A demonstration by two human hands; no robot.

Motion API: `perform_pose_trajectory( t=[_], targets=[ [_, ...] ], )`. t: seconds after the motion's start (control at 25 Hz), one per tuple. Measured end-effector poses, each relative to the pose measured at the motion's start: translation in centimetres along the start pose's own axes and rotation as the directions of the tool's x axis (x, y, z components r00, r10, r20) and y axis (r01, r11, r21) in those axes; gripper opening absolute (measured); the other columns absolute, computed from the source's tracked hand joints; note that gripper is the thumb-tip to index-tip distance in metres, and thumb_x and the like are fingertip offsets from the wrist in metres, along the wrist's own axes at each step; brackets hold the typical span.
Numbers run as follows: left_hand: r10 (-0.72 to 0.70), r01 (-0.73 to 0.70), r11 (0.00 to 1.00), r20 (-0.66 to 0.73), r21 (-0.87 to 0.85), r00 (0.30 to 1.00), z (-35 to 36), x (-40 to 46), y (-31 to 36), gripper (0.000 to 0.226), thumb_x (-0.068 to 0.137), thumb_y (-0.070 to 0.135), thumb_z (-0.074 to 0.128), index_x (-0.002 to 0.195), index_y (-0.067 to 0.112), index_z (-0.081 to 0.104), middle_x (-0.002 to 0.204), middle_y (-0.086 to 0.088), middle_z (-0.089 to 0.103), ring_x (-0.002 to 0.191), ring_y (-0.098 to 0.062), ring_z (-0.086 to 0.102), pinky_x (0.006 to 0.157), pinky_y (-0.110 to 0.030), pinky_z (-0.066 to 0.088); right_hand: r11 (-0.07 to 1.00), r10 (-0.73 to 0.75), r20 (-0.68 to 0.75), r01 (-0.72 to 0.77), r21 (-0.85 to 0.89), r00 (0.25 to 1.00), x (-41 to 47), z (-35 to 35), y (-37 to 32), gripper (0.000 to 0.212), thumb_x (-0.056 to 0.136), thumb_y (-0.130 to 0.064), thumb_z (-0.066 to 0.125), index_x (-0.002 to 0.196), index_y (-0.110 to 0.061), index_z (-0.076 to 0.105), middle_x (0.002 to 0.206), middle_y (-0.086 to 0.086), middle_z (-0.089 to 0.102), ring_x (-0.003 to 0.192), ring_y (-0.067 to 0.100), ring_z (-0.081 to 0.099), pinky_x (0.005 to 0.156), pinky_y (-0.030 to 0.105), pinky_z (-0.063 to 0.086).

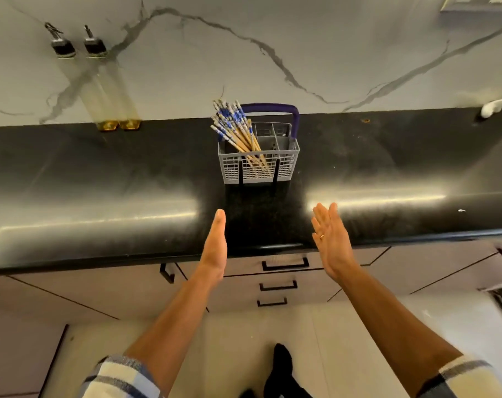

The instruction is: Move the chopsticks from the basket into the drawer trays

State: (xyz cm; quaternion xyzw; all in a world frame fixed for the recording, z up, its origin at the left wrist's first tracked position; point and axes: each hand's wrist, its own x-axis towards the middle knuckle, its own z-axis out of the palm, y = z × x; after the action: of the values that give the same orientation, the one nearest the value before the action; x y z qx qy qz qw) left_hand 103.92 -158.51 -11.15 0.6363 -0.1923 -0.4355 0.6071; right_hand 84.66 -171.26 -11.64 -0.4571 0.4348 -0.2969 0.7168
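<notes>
A grey plastic cutlery basket with a blue handle stands on the black countertop, near the back wall. Several wooden chopsticks with blue-and-white patterned tops lean to the left out of its left compartment. My left hand and my right hand hover flat and empty over the counter's front edge, one on each side, well short of the basket. Below the counter, between my arms, a stack of three drawers with black handles is closed. No trays are visible.
Two tall glass oil bottles stand at the back left against the marble wall. A small white object lies at the back right. The black countertop runs the full width. A black-socked foot rests on the pale floor.
</notes>
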Motion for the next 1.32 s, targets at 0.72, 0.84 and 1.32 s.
perform_pose_trajectory(
  t=[0.72,0.84,1.32],
  targets=[
    [-0.144,-0.172,0.16,0.195,0.972,0.97,5.6,-0.8,-15.2,0.08,0.099,0.052,0.036,0.155,0.02,-0.012,0.163,-0.002,-0.02,0.15,-0.021,-0.015,0.123,-0.045,0.0,0.441,0.082,0.199,0.143,-0.886,0.977,-0.6,-5.6,11.0,0.075,0.093,-0.063,0.044,0.155,-0.028,0.022,0.162,-0.003,0.023,0.149,0.018,0.022,0.119,0.037,0.023],
    [-0.215,-0.197,0.061,0.205,0.979,0.955,6.5,1.5,-15.5,0.081,0.099,0.053,0.037,0.155,0.02,-0.011,0.163,0.001,-0.019,0.151,-0.02,-0.015,0.124,-0.044,0.0,0.114,0.131,0.286,0.272,-0.955,0.949,1.8,-6.1,12.6,0.077,0.096,-0.062,0.036,0.157,-0.024,0.009,0.166,-0.001,0.004,0.152,0.016,0.001,0.123,0.037,0.003],
    [-0.293,-0.093,0.026,0.096,0.995,0.951,7.3,3.9,-16.8,0.081,0.096,0.045,0.051,0.156,0.03,-0.001,0.166,0.003,-0.003,0.151,-0.025,0.007,0.123,-0.045,0.012,-0.013,0.26,0.26,0.272,-0.962,0.93,3.8,-5.7,13.8,0.084,0.095,-0.057,0.044,0.157,-0.023,-0.002,0.166,0.0,-0.008,0.152,0.023,-0.006,0.121,0.045,0.005]
  ],
)
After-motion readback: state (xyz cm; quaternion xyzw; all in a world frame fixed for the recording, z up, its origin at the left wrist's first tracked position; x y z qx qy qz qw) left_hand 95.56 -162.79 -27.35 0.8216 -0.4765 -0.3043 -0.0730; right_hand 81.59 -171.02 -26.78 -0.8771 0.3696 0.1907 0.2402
